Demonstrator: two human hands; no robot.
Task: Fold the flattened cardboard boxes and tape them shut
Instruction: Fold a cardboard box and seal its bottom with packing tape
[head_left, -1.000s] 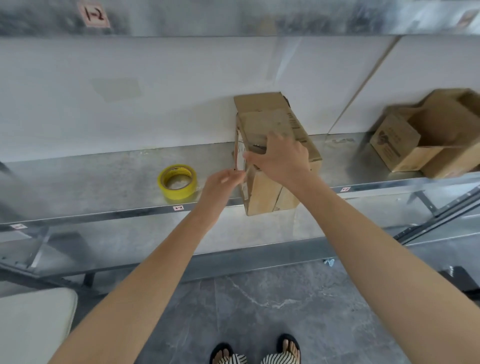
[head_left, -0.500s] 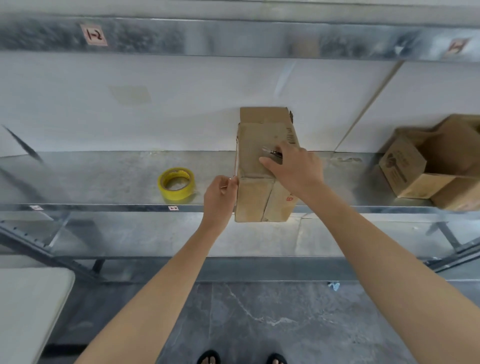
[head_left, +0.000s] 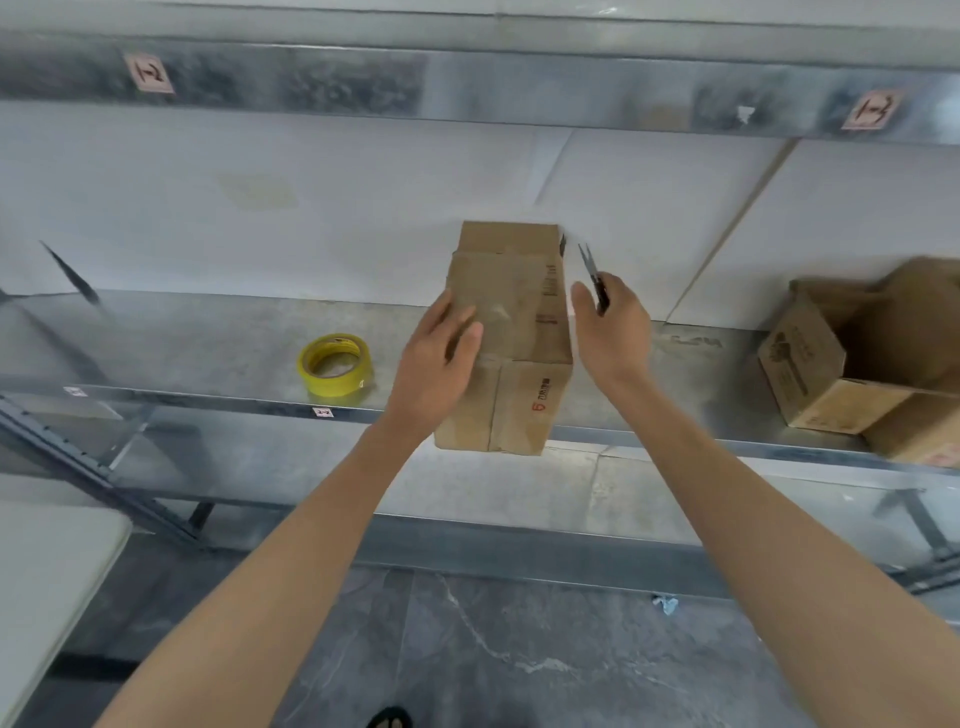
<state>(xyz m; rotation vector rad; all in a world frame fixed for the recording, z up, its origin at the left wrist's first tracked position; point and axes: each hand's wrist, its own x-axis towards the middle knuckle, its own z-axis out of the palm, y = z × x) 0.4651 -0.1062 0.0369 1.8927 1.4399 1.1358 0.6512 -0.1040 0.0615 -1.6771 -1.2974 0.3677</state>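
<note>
A closed brown cardboard box (head_left: 519, 332) stands on the metal shelf (head_left: 208, 353), its front end jutting over the shelf edge. Clear tape shines on its top. My left hand (head_left: 439, 364) lies flat on the box's top left edge, fingers spread. My right hand (head_left: 615, 327) hovers just right of the box, apart from it, and holds small black scissors (head_left: 592, 273) with the blades pointing up. A roll of yellow tape (head_left: 335, 371) lies flat on the shelf left of the box.
An open cardboard box (head_left: 862, 364) lies on its side at the shelf's right end. An upper shelf beam (head_left: 467, 88) with labels runs overhead. A pale table corner (head_left: 47, 582) is at the lower left. Grey stone floor lies below.
My left hand moved from the box's front left corner up onto its top. My right hand lifted off the top and drew away to the right with the scissors.
</note>
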